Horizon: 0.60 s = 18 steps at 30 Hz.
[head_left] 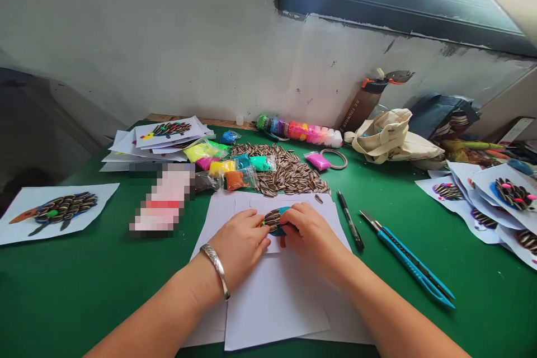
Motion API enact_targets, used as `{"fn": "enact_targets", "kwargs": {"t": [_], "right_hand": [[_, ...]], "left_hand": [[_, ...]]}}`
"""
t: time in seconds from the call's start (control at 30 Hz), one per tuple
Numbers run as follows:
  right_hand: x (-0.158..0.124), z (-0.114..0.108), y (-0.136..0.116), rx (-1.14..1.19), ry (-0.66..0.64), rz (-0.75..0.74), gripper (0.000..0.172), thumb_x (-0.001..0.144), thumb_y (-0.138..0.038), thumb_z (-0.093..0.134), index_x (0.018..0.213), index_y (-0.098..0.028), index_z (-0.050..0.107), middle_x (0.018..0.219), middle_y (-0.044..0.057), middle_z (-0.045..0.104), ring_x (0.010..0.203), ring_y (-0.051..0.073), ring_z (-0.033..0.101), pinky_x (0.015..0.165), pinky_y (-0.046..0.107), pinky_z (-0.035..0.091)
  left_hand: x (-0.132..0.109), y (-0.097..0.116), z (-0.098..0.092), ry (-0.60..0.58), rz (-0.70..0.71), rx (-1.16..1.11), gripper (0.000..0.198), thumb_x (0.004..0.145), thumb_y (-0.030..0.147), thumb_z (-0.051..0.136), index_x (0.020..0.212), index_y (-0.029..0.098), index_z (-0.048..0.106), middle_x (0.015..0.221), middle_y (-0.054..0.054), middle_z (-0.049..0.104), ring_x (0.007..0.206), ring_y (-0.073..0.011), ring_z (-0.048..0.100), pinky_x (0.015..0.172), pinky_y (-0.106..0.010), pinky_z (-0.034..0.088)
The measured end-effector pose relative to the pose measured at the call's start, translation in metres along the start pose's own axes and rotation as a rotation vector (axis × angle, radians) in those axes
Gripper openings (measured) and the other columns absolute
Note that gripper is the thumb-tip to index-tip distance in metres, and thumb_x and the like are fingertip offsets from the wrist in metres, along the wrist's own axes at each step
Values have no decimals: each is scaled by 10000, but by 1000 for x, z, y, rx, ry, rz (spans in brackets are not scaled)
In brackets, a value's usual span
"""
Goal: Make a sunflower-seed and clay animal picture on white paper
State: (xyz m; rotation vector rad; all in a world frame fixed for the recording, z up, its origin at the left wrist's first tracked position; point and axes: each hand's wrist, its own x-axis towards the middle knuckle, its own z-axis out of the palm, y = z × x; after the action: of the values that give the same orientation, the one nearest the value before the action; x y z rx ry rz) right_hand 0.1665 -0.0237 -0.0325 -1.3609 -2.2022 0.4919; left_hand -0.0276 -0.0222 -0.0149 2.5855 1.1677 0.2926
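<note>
My left hand and my right hand meet over a patch of blue clay set with striped sunflower seeds. Their fingers hide part of the patch, and the fingertips of both hands touch it. The patch lies on stacked white paper sheets. A silver bangle circles my left wrist. Just beyond my hands lies a heap of loose sunflower seeds. A black marker and a blue utility knife lie to the right of my right hand.
Everything stands on a green cutting mat. Seed pictures on paper lie at left and right. Bags of coloured clay and a row of clay packets sit at the back, near a canvas bag.
</note>
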Motion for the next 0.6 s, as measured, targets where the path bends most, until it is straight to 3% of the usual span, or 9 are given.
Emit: {"fn": "enact_targets", "kwargs": {"t": [0.43,0.6], "right_hand": [[1,-2,0,-26,15,40,179,758,-41,584,799,-203,648,775,6,596,741,153,522,633,247,374],[0,-10,0,-111,0,85,235,812,-98,552,629,-197,663,668,14,570,681,152,509,612,257,353]], "left_hand": [[1,0,2,15,9,14,227,892,176,485,978,164,695,1045,-88,678,1097,-270,551,1001,-442,447],[2,-1,3,21,15,28,230,891,188,483,991,175,690,1018,-80,677,1076,-273,554,969,-449,465]]}}
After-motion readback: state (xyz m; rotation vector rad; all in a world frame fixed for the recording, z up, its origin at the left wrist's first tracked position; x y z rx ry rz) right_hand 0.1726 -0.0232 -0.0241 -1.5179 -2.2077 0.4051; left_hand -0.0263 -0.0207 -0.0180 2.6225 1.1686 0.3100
